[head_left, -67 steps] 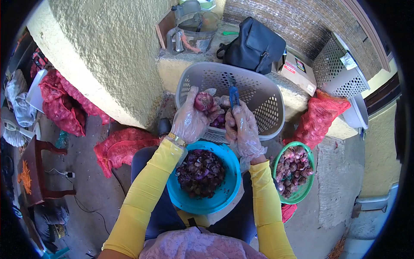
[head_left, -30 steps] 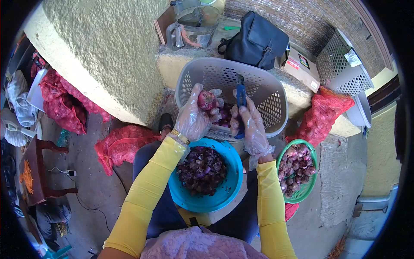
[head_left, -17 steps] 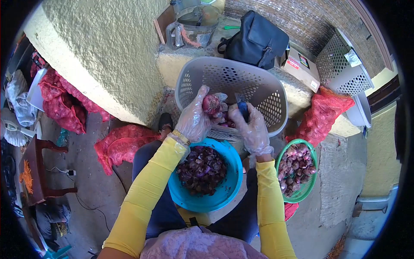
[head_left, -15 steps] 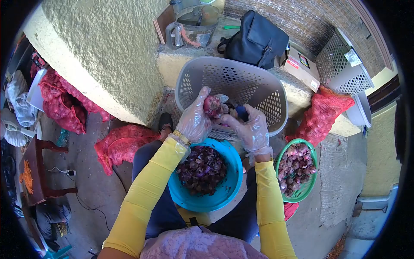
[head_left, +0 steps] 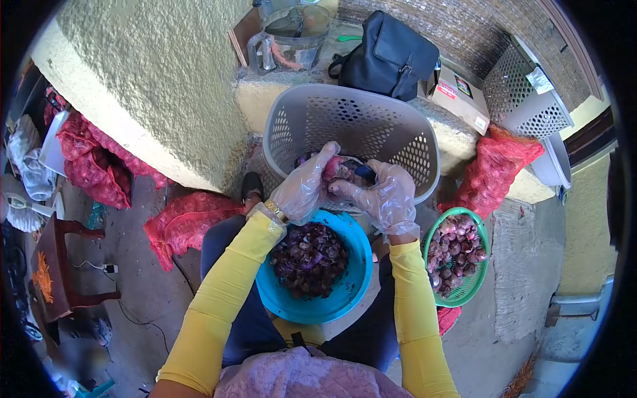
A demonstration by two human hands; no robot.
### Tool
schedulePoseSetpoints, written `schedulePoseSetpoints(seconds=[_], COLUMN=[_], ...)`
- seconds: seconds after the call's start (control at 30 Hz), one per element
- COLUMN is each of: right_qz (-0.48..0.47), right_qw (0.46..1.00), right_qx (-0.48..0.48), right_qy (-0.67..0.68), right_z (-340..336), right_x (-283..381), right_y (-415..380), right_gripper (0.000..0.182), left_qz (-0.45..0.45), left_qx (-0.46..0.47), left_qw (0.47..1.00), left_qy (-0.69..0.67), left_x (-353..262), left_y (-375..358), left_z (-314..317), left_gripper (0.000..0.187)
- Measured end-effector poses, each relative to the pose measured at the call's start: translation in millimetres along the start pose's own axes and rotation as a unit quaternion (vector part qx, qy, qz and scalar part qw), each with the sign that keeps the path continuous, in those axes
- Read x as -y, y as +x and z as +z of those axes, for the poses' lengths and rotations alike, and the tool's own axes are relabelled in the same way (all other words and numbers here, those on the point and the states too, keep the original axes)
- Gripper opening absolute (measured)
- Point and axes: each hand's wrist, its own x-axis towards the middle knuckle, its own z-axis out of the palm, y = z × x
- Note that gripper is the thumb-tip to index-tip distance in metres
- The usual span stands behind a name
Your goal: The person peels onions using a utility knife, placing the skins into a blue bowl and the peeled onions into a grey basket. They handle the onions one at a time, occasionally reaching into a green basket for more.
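In the head view, my left hand [head_left: 302, 189], in a clear plastic glove, grips a red onion [head_left: 334, 170] above the near rim of the grey laundry basket [head_left: 282, 123]. My gloved right hand [head_left: 391, 198] is closed around a small tool with a dark blue handle [head_left: 365, 171], its thumb against the onion. The tool's working end is hidden. Below both hands sits a blue basin [head_left: 360, 272] holding dark purple onion skins [head_left: 309, 260]. To the right, a green basket [head_left: 479, 285] holds several red onions [head_left: 458, 249].
Red mesh sacks of onions stand at the right [head_left: 494, 169] and lie at the left [head_left: 196, 222]. A black backpack [head_left: 388, 56] and a cardboard box [head_left: 461, 103] rest on the ledge behind. A wooden stool [head_left: 60, 265] and a cable [head_left: 142, 322] are at the left.
The onion has turned and dropped slightly between my hands, and the right hand has shifted a little closer around it. The whole view has moved slightly.
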Motion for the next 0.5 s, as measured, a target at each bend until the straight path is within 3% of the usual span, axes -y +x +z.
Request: schedulePoseSetpoints(seconds=[0.2,0.27,0.37,0.5], right_qz=[-0.03,-0.044,-0.051,-0.047], right_qw=[0.997,0.997,0.997,0.997], right_qx=[0.04,0.038,0.038,0.058], right_qy=[0.052,0.051,0.036,0.012], right_z=[-6.9,-6.4,-8.2,-12.7], right_x=[-7.0,-12.3,-11.3,-8.4], right_y=[-1.6,-2.3,-3.5,-5.0], right_gripper=[0.064,0.063,0.063,0.065], left_qz=[-0.059,-0.078,-0.035,-0.055], left_qx=[0.088,0.004,-0.031,-0.019], left_qw=[0.994,0.993,0.991,0.984], left_qy=[0.033,0.085,0.124,0.167], left_x=[-9.1,-22.5,-12.5,-11.7], left_y=[-9.9,-32.3,-20.1,-15.8], left_z=[0.6,34.6,22.2,15.7], left_gripper=[0.049,0.051,0.054,0.055])
